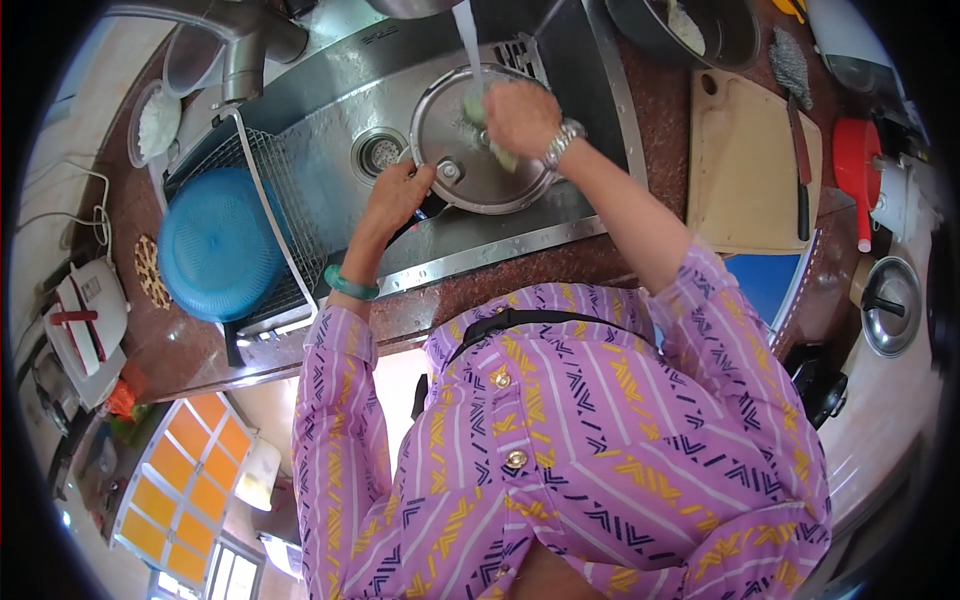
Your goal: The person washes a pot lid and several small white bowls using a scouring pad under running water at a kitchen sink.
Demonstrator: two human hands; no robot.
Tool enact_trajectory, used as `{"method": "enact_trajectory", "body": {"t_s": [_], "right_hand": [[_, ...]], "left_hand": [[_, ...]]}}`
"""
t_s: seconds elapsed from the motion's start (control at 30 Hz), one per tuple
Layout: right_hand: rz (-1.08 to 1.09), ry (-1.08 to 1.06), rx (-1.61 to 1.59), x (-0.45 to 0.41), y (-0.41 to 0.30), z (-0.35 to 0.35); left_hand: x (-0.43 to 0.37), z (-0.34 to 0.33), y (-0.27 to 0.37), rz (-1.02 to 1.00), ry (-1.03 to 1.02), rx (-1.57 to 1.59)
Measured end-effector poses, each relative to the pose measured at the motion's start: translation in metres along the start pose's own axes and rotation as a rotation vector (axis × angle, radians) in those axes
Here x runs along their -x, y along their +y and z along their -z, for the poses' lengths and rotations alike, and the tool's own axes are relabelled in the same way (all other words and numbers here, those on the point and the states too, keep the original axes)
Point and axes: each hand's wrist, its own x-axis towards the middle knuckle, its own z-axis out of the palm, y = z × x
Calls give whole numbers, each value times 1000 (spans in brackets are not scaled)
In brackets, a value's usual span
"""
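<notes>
Over the steel sink is a round metal lid, apparently a pressure cooker's, with a small round fitting and a black handle. My left hand grips that handle at the lid's near left edge. On the lid's inner face, my right hand presses a pale green scrubbing pad, partly hidden by my fingers and blurred. A stream of water falls from above onto the lid beside my right hand. The sink drain shows just left of the lid.
A blue plastic basket rests upside down on a wire rack at the sink's left. To the right, a knife lies on a cutting board. Beyond stand a dark pot and a red pan.
</notes>
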Motion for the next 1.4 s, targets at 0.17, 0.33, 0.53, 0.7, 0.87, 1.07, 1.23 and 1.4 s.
{"method": "enact_trajectory", "body": {"t_s": [0.17, 0.33, 0.53, 0.7, 0.87, 1.07, 1.23, 1.4], "right_hand": [[120, 155, -282, 7, -29, -28], [207, 56, -157, 14, -27, -32], [268, 45, -505, 37, -22, -36], [375, 6, -454, 42, -24, -42], [150, -49, 32, 18, 34, -18], [459, 466, 77, -18, -17, -18], [283, 22, 271, -9, 27, 11], [265, -222, 158, 49, 29, 6]], "left_hand": [[-13, -7, -17, -52, 108, 4], [-20, -5, -24, -64, 195, 10], [-11, 6, -17, 76, 142, 201], [-28, 1, -44, 1, 195, 151], [-12, 15, -42, 64, 141, 66], [-16, 18, -29, -60, 70, -118], [-8, 23, -31, 80, 20, 103], [-18, 21, -37, 94, 28, 164]]}}
